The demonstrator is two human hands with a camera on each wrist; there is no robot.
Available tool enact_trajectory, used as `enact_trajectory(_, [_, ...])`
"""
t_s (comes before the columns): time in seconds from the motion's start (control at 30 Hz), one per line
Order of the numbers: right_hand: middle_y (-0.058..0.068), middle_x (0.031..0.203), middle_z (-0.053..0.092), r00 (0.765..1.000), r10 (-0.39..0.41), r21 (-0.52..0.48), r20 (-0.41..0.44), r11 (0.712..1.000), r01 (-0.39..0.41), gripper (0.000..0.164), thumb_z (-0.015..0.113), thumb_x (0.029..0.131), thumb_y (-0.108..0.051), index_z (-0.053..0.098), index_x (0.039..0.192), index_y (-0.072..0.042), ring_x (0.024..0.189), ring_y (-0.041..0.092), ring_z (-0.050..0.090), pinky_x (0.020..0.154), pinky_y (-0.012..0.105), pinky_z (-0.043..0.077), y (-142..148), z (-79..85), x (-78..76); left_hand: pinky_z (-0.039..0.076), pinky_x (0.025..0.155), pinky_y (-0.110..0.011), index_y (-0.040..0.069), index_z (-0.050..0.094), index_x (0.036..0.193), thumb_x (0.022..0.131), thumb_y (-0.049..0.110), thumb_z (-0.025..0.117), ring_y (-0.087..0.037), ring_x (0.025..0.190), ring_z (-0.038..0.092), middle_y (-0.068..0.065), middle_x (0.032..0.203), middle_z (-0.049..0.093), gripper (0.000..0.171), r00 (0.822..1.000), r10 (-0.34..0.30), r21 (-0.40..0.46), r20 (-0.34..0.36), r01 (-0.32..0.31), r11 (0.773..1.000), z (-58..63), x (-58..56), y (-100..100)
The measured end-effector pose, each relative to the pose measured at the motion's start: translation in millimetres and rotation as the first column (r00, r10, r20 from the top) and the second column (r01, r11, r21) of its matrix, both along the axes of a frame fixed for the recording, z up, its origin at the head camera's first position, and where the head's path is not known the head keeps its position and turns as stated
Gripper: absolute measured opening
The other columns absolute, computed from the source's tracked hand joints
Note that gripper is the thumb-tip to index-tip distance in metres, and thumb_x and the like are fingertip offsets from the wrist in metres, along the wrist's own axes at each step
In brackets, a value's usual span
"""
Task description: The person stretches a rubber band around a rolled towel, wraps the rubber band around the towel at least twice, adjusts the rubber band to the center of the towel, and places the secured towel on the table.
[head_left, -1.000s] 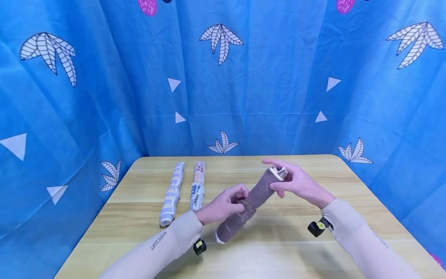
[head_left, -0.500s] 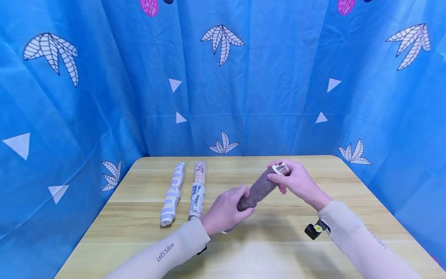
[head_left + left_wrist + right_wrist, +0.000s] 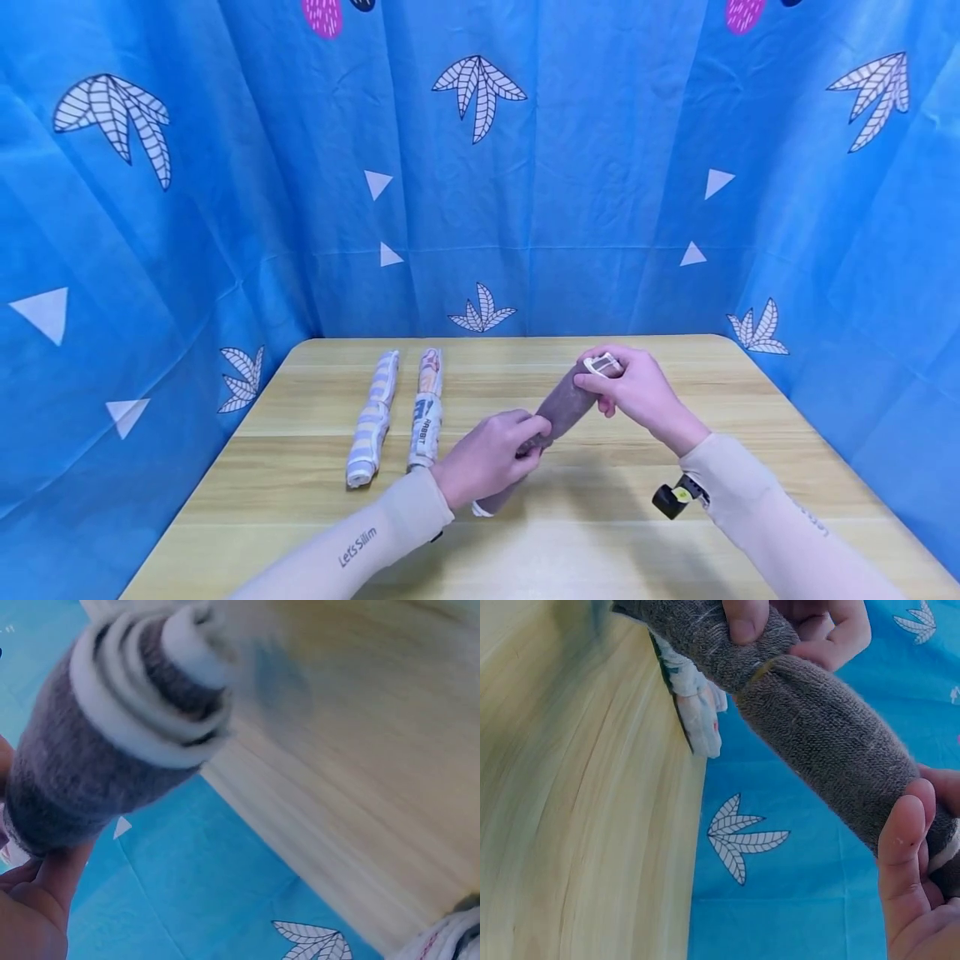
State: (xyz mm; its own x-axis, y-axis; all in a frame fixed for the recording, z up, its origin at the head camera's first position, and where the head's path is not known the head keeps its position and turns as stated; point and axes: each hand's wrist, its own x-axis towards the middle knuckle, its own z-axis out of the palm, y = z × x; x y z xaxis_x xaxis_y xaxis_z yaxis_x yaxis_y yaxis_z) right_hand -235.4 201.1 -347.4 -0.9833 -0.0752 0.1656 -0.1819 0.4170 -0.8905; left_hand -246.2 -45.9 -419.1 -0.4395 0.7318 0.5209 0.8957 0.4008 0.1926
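A rolled grey-brown towel (image 3: 566,404) with white edging is held slanted above the table between both hands. My left hand (image 3: 491,454) grips it near its middle, where the roll narrows. At that narrow place a thin yellowish band (image 3: 763,671) shows in the right wrist view. The far upper end is gripped by my right hand (image 3: 637,387), thumb on the near side and fingers behind. In the left wrist view the lower end of the towel (image 3: 97,727) shows its spiral of white-edged layers.
Two more rolls lie side by side on the left of the wooden table (image 3: 300,467): a striped rolled towel (image 3: 371,417) and a printed rolled towel (image 3: 426,412) with lettering. A blue patterned curtain (image 3: 600,167) surrounds the table's back and sides.
My left hand has shifted from pinching at the towel's middle to wrapping round it. My right hand, looser and more spread at first, has closed on the upper end.
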Motion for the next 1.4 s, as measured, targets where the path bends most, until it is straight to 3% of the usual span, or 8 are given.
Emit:
enact_trajectory(0.37, [0.013, 0.087, 0.066, 1.0, -0.016, 0.006, 0.01, 1.0, 0.016, 0.035, 0.078, 0.088, -0.019, 0.065, 0.117, -0.003, 0.057, 0.016, 0.061, 0.054, 0.033, 0.056, -1.4, -3.5, -1.2, 0.045, 0.064, -0.009, 0.018, 0.061, 0.092, 0.091, 0.014, 0.067, -0.004, 0.075, 0.052, 0.006, 0.089, 0.056, 0.007, 1.0, 0.003, -0.082, -0.005, -0.003, 0.997, 3.0, -1.1, -4.8])
enact_trajectory(0.57, [0.009, 0.078, 0.066, 1.0, -0.019, -0.011, 0.005, 1.0, 0.019, 0.038, 0.077, 0.089, -0.021, 0.064, 0.119, -0.001, 0.054, 0.015, 0.06, 0.053, 0.033, 0.054, -1.2, -3.6, -0.1, 0.048, 0.068, -0.011, 0.019, 0.06, 0.109, 0.093, 0.015, 0.066, -0.003, 0.079, 0.056, 0.006, 0.098, 0.062, 0.018, 0.997, -0.02, -0.038, 0.073, 0.023, 0.999, -0.2, -4.2, -9.0])
enact_trajectory(0.77, [0.01, 0.084, 0.066, 0.999, -0.05, 0.041, -0.022, 0.998, 0.051, 0.037, 0.078, 0.088, -0.025, 0.067, 0.116, -0.004, 0.057, 0.015, 0.059, 0.054, 0.032, 0.053, -0.5, -1.5, 0.3, 0.054, 0.079, -0.016, 0.018, 0.058, 0.122, 0.093, 0.015, 0.067, -0.005, 0.091, 0.065, 0.003, 0.108, 0.069, 0.03, 0.998, -0.007, 0.018, 0.067, 0.005, 1.0, -1.6, -2.8, -10.4])
enact_trajectory(1.0, [0.013, 0.09, 0.067, 0.997, -0.069, 0.092, -0.02, 0.993, 0.071, 0.03, 0.079, 0.086, -0.02, 0.07, 0.111, -0.006, 0.061, 0.017, 0.061, 0.056, 0.03, 0.054, -3.0, -2.2, -0.9, 0.045, 0.065, -0.01, 0.016, 0.064, 0.109, 0.091, 0.012, 0.065, -0.002, 0.076, 0.055, 0.004, 0.097, 0.065, 0.018, 0.996, -0.016, -0.027, 0.092, 0.019, 0.999, 1.4, -0.6, -9.0])
enact_trajectory(1.23, [0.012, 0.087, 0.069, 0.998, -0.06, 0.093, 0.002, 0.994, 0.059, 0.029, 0.079, 0.086, -0.017, 0.07, 0.111, -0.004, 0.06, 0.016, 0.061, 0.056, 0.03, 0.054, -5.2, -3.5, -2.6, 0.041, 0.06, -0.009, 0.018, 0.062, 0.093, 0.089, 0.013, 0.065, -0.001, 0.069, 0.049, 0.006, 0.085, 0.056, 0.007, 0.999, -0.029, -0.084, -0.017, 0.027, 0.996, 0.5, 0.3, -9.8])
enact_trajectory(1.4, [0.008, 0.081, 0.068, 0.997, -0.082, 0.097, -0.005, 0.992, 0.082, 0.033, 0.078, 0.088, -0.021, 0.07, 0.114, -0.002, 0.059, 0.015, 0.06, 0.054, 0.029, 0.052, 2.7, -0.4, -4.6, 0.037, 0.058, -0.007, 0.018, 0.057, 0.08, 0.087, 0.013, 0.066, -0.001, 0.068, 0.046, 0.006, 0.083, 0.052, 0.012, 0.995, -0.06, -0.071, -0.075, 0.054, 0.996, -3.6, 1.0, -11.1])
